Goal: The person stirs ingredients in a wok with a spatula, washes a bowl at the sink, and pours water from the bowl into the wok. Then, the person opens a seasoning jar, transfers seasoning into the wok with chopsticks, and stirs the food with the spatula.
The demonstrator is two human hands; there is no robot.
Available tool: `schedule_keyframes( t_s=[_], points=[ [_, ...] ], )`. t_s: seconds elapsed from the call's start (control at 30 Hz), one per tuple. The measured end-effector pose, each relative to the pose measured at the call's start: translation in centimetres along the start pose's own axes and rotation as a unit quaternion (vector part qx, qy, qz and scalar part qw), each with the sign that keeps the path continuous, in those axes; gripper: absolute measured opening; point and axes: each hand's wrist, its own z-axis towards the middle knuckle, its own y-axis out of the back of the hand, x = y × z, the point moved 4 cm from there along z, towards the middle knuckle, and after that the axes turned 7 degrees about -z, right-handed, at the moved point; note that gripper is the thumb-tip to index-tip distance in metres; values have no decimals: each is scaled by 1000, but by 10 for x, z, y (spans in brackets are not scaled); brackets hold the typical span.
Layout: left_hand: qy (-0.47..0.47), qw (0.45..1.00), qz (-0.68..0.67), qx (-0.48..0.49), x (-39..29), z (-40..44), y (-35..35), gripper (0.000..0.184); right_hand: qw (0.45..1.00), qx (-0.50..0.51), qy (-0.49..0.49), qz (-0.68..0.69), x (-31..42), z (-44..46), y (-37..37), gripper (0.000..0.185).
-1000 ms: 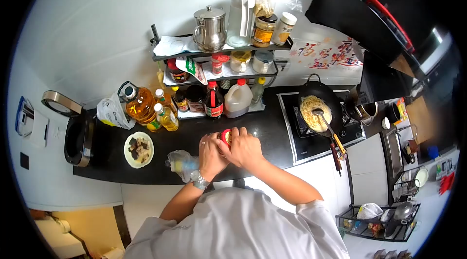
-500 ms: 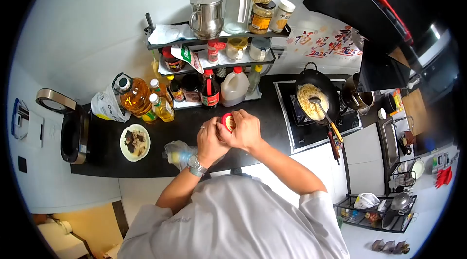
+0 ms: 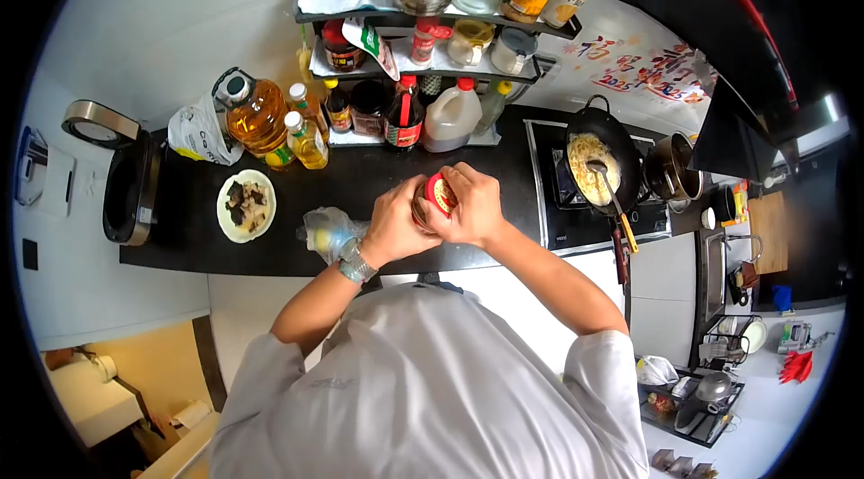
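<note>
Over the counter's front part, I hold a jar with a red and yellow lid. My left hand, with a metal watch on the wrist, wraps round the jar's dark body. My right hand grips the lid from the right, fingers curled over its edge. Most of the jar's body is hidden by my hands. Beside my left wrist lies a clear plastic bag with something pale blue and yellow inside. Further left stands a pale bowl of dark and light food pieces.
A black wok with pale, noodle-like food and a long-handled ladle sits on the stove; a pot stands beside it. Oil bottles and a rack of jars line the wall. An open-lidded black appliance is far left.
My view has tilted, so the counter sits higher in the picture. The jar has turned, showing more of its lid and side. Both hands still hold it.
</note>
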Motion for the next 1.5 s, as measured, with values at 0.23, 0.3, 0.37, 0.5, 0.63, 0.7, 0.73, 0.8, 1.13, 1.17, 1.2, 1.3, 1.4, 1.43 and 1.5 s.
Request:
schedule_keyframes(
  t_s=[0.23, 0.3, 0.37, 0.5, 0.63, 0.7, 0.73, 0.8, 1.13, 1.17, 1.2, 1.3, 1.4, 1.43, 1.5],
  points=[
    [4, 993, -107, 39, -17, 5, 1, 73, 995, 61, 80, 5, 13, 11, 25, 54],
    [-5, 992, -123, 42, -25, 9, 5, 73, 992, 66, 104, 7, 18, 16, 33, 55],
    [-2, 984, -155, 92, -33, 11, 9, 68, 985, 85, 150, 21, 25, 23, 43, 53],
    [11, 928, -289, 235, -34, -5, 0, 65, 952, 153, 261, 40, 49, 23, 56, 56],
    [9, 929, -285, 236, -55, 22, 17, 67, 933, 182, 311, -29, 56, 46, 83, 59],
    [-50, 945, -259, 194, -66, 33, 26, 70, 931, 187, 314, -12, 59, 58, 94, 62],
    [-30, 937, -288, 195, -65, 34, 27, 72, 932, 197, 302, 19, 53, 60, 99, 67],
    [-18, 925, -321, 200, -61, 37, 32, 79, 954, 155, 251, 60, 39, 63, 115, 69],
    [-252, 935, -249, 29, -143, 43, 85, 44, 901, -124, -215, 355, -76, -55, 61, 69],
    [-248, 936, -250, 6, -157, 44, 87, 33, 901, -132, -252, 328, -95, -84, 41, 65],
    [-244, 938, -245, -19, -170, 43, 87, 23, 856, -152, -334, 363, -138, -130, 10, 61],
    [-228, 949, -209, -69, -191, 46, 87, 19, 830, -168, -436, 304, -159, -206, -36, 59],
    [-188, 962, -159, -118, -207, 43, 77, 20, 821, -125, -498, 249, -186, -270, -73, 69],
    [-186, 965, -145, -120, -208, 44, 74, 21, 841, -127, -492, 188, -187, -275, -76, 71],
    [-183, 967, -134, -117, -208, 45, 69, 24, 851, -97, -499, 133, -191, -285, -82, 74]
  ],
)
